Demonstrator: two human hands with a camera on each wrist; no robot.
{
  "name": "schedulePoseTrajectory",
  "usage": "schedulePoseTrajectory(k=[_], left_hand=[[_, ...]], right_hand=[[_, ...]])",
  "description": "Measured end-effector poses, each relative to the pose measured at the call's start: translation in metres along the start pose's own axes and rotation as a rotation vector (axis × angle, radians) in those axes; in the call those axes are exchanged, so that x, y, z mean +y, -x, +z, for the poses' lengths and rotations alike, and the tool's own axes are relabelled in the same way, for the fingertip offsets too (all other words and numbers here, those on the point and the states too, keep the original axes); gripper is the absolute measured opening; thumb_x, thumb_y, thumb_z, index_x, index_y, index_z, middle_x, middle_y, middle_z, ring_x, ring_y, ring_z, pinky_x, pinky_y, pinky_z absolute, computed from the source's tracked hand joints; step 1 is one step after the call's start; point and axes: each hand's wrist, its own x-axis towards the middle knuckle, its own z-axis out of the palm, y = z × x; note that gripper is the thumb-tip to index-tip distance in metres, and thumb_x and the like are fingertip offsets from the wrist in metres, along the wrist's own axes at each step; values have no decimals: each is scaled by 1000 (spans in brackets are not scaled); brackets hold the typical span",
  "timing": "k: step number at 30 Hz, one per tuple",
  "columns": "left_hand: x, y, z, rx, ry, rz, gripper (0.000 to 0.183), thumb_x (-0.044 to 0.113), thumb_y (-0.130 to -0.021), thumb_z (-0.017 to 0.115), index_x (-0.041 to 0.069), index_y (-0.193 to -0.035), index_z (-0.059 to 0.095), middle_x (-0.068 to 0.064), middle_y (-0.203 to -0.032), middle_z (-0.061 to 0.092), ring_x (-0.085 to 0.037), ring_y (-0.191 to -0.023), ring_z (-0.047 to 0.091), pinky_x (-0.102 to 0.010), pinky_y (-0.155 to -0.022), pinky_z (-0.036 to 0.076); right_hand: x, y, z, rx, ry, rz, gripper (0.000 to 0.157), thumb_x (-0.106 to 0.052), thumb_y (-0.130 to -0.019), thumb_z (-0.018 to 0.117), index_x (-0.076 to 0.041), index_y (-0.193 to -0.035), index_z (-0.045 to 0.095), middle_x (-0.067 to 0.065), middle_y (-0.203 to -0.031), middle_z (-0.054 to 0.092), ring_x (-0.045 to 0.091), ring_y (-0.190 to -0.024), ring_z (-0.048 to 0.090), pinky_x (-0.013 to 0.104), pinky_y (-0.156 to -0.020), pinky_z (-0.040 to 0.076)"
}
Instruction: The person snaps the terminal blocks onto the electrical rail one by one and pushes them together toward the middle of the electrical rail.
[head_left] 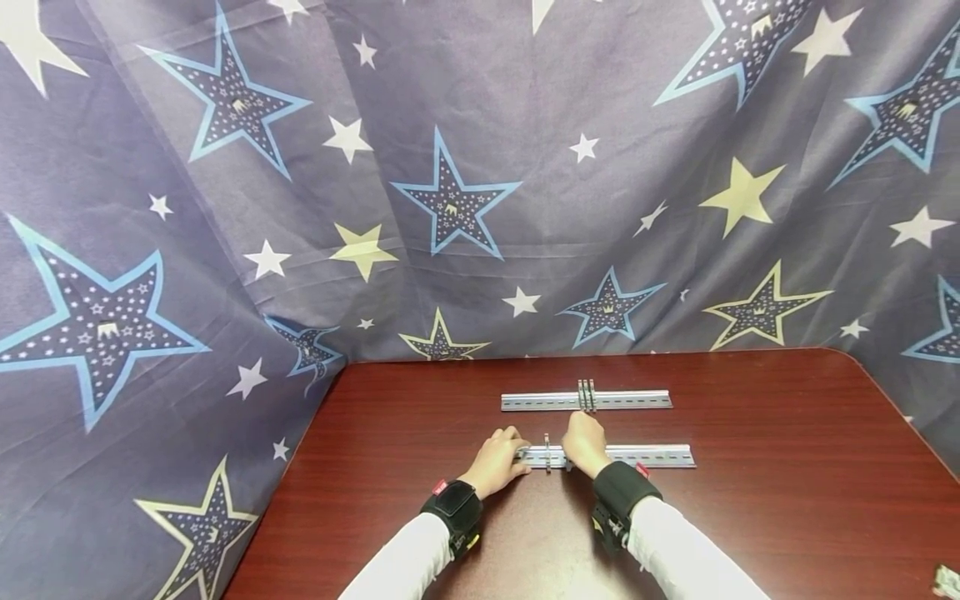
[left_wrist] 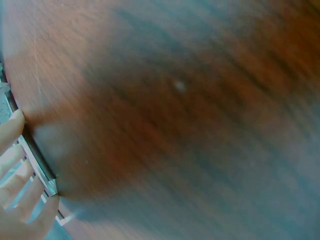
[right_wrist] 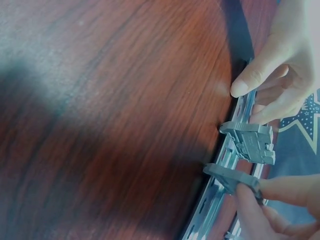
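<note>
A slotted metal DIN rail point(head_left: 652, 456) lies across the table in front of me. My left hand point(head_left: 497, 462) holds its left end; in the left wrist view the thumb point(left_wrist: 12, 129) is on the near edge and the fingers reach across the rail. A thin grey terminal block point(right_wrist: 252, 142) stands upright on this rail, just right of the left hand. Between thumb and fingers my right hand point(head_left: 585, 439) pinches a second grey terminal block point(right_wrist: 229, 176), tilted over the rail beside the first. Whether its foot is hooked on the rail, I cannot tell.
Behind lies a second DIN rail point(head_left: 540, 402) carrying several upright terminal blocks point(head_left: 586, 396). Both rails rest on a dark red wooden table point(head_left: 780, 500). A star-patterned curtain point(head_left: 517, 208) hangs behind and to the sides. A small object point(head_left: 947, 581), cut off by the frame, sits at the lower right.
</note>
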Motion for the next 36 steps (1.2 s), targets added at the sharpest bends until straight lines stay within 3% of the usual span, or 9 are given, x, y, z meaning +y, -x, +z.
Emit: schedulePoseTrajectory(k=[3, 5, 12, 21, 25, 26, 29, 33, 36], left_hand=[[-1, 1, -1, 1, 6, -9, 30, 22, -69, 73, 7, -94, 66, 0, -83, 51, -17, -77, 47, -28, -65, 40], [-1, 2, -2, -2, 9, -14, 30, 22, -69, 73, 7, -95, 66, -1, -84, 51, -17, -78, 47, -29, -65, 40], [-2, 3, -2, -7, 16, -13, 30, 22, -70, 72, 7, -95, 66, -3, -85, 52, -17, -78, 47, -29, -65, 40], [-1, 2, -2, 0, 6, -9, 30, 22, -69, 73, 7, -94, 66, -2, -84, 51, -17, -77, 47, -29, -65, 40], [0, 1, -2, -8, 2, -14, 30, 23, -69, 73, 7, -95, 66, 0, -83, 51, -17, -77, 47, -29, -65, 40], [1, 1, -2, -9, 4, -15, 31, 23, -69, 73, 7, -95, 66, 0, -83, 51, -17, -77, 47, -29, -65, 40], [1, 0, -2, -9, 6, -15, 31, 22, -69, 73, 7, -95, 66, 0, -83, 51, -16, -77, 47, -28, -64, 40], [2, 0, -1, -11, -1, -14, 32, 23, -69, 73, 8, -96, 66, 0, -83, 51, -16, -77, 47, -28, -65, 40], [1, 0, 0, -16, -4, -17, 32, 24, -69, 72, 8, -96, 66, 0, -84, 51, -16, -77, 47, -28, -66, 40]], right_hand=[[16, -16, 26, -44, 19, 43, 6, 0, -65, 52, -1, -67, 58, 17, -74, 62, 34, -66, 59, 42, -54, 45], [24, -21, 38, 7, 33, 23, 6, 0, -62, 50, -3, -63, 56, 16, -70, 61, 33, -61, 58, 39, -48, 43], [-41, 14, -41, -120, -3, 104, 9, 4, -69, 49, 6, -72, 58, 23, -80, 62, 38, -74, 60, 43, -60, 48], [-38, 11, -39, -137, -10, 124, 4, 1, -65, 58, 3, -68, 58, 20, -76, 63, 34, -69, 60, 41, -58, 47], [-17, -1, -21, -175, -6, 138, 14, -7, -60, 69, 1, -67, 60, 17, -74, 63, 31, -67, 60, 41, -60, 47], [-4, -7, -8, -144, -10, 101, 19, -14, -60, 71, 0, -66, 59, 15, -71, 63, 28, -63, 59, 38, -57, 47], [7, -11, 1, -158, -5, 96, 34, -29, -61, 75, 1, -69, 61, 15, -69, 62, 26, -62, 59, 37, -57, 46], [-14, 2, -31, -235, -40, 173, 40, -34, -67, 72, 4, -72, 61, 17, -66, 62, 27, -55, 59, 37, -54, 46], [-25, 12, -53, -254, -43, 141, 36, -34, -74, 66, 0, -63, 59, 12, -58, 59, 24, -48, 57, 34, -49, 44]])
